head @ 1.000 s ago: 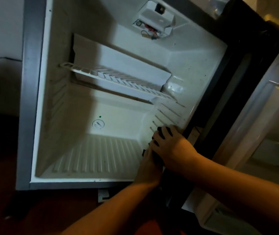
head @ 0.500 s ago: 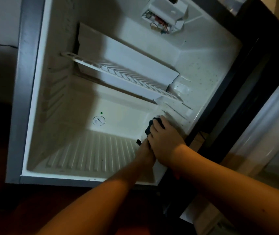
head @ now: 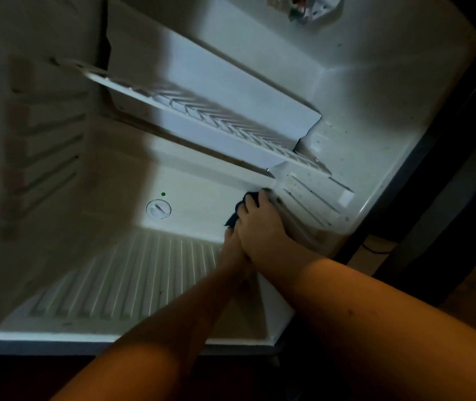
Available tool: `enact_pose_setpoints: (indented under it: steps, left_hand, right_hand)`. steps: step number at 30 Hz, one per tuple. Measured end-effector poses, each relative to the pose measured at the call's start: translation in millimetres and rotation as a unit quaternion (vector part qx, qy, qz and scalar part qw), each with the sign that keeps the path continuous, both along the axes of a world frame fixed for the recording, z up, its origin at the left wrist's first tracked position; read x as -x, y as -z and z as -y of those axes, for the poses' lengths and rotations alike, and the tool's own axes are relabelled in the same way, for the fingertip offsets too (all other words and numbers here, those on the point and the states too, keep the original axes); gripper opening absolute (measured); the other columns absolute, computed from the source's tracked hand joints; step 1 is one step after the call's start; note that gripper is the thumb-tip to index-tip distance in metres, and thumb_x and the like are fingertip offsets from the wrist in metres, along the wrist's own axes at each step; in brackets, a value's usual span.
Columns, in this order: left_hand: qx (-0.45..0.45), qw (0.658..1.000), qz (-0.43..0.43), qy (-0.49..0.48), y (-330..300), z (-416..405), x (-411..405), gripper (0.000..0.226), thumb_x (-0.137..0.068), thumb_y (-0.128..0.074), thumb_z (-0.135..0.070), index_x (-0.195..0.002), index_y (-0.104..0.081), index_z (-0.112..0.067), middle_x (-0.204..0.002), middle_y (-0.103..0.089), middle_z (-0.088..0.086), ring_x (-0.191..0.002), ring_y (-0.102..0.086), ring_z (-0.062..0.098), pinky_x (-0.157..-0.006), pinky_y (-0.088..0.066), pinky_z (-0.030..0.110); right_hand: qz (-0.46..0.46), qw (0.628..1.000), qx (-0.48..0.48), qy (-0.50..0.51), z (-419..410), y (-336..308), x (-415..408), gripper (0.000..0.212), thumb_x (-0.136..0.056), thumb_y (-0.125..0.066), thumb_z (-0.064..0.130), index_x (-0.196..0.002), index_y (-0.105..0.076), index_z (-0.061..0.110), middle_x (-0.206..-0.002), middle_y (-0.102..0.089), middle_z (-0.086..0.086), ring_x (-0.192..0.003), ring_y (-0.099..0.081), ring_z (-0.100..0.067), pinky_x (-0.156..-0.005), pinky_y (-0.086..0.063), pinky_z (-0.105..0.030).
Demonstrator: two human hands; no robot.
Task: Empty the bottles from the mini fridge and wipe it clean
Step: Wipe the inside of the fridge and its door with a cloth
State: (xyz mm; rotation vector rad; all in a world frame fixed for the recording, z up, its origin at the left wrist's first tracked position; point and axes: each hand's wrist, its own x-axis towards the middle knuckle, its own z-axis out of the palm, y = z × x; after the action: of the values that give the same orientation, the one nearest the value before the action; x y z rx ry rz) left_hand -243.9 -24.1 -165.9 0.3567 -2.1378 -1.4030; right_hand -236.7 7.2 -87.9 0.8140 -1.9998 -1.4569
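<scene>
The white mini fridge [head: 375, 96] stands open with no bottles in sight. Low on its ribbed right inner wall my right hand [head: 263, 230] holds a dark cloth [head: 233, 218] against the plastic, fingers bent over it. Only bits of the cloth show past my fingertips and beside my palm. My left hand [head: 232, 248] lies right under the right one at the same spot, mostly covered by it, and its fingers are hidden.
A white wire shelf [head: 202, 111] slants across the upper half of the cavity. A round drain plug [head: 158, 209] sits on the back step above the ribbed floor [head: 132, 273]. The dark door frame [head: 433, 198] runs down the right side.
Both hands have slid with the cloth deeper along the right wall, towards the back corner under the shelf. The camera has come closer to the fridge.
</scene>
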Motion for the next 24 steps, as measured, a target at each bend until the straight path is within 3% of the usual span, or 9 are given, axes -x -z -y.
enact_pose_setpoints:
  steps: [5, 12, 18, 21, 24]
  left_hand:
    - [0.049, 0.999, 0.01, 0.009, -4.0, 4.4, -5.0, 0.05, -0.099, -0.049, -0.025, -0.145, -0.035, -0.008, -0.149, -0.036, 0.016, -0.136, -0.034, 0.031, -0.11, -0.032, 0.04]
    - [0.055, 0.998, 0.011, 0.02, -6.3, -15.5, -36.7, 0.035, -0.098, -0.048, -0.012, -0.13, -0.051, 0.001, -0.131, -0.054, 0.023, -0.119, -0.049, 0.039, -0.094, -0.043, 0.039]
    - [0.042, 0.997, -0.039, 0.055, -5.5, -48.2, -82.7, 0.03, -0.096, -0.047, -0.003, -0.123, -0.056, 0.007, -0.124, -0.058, 0.025, -0.116, -0.054, 0.039, -0.092, -0.045, 0.036]
    - [0.067, 0.994, -0.073, 0.05, 2.6, -61.7, -89.9, 0.033, -0.087, -0.05, -0.015, -0.103, -0.067, 0.008, -0.102, -0.066, 0.029, -0.094, -0.062, 0.042, -0.076, -0.046, 0.039]
    - [0.048, 0.998, -0.028, 0.036, 3.0, -75.3, -101.8, 0.044, -0.081, -0.046, -0.032, -0.106, -0.064, 0.0, -0.106, -0.063, 0.021, -0.098, -0.058, 0.039, -0.078, -0.045, 0.037]
  right_hand:
    - [0.031, 0.999, -0.034, -0.004, 6.9, -7.6, 10.5, 0.05, -0.102, -0.036, 0.042, -0.146, -0.033, 0.02, -0.153, -0.029, -0.011, -0.143, -0.02, -0.036, -0.116, -0.007, -0.054]
    - [0.061, 0.993, -0.023, -0.096, -28.9, -22.0, -14.9, 0.036, -0.103, -0.032, 0.027, -0.132, -0.046, 0.012, -0.138, -0.046, -0.015, -0.128, -0.038, -0.031, -0.109, -0.029, -0.044]
    - [0.109, 0.984, -0.013, -0.144, -66.1, -26.3, -51.2, 0.031, -0.101, -0.036, 0.021, -0.127, -0.05, 0.01, -0.131, -0.051, -0.014, -0.121, -0.043, -0.029, -0.104, -0.035, -0.04]
    - [0.126, 0.981, -0.02, -0.149, -85.2, -30.8, -67.3, 0.039, -0.095, -0.045, 0.027, -0.132, -0.044, 0.014, -0.132, -0.048, -0.011, -0.122, -0.042, -0.029, -0.105, -0.033, -0.041]
    - [0.124, 0.98, -0.042, -0.152, -100.8, -29.6, -79.4, 0.046, -0.091, -0.053, 0.029, -0.133, -0.042, 0.014, -0.133, -0.046, -0.011, -0.122, -0.041, -0.031, -0.105, -0.033, -0.045]
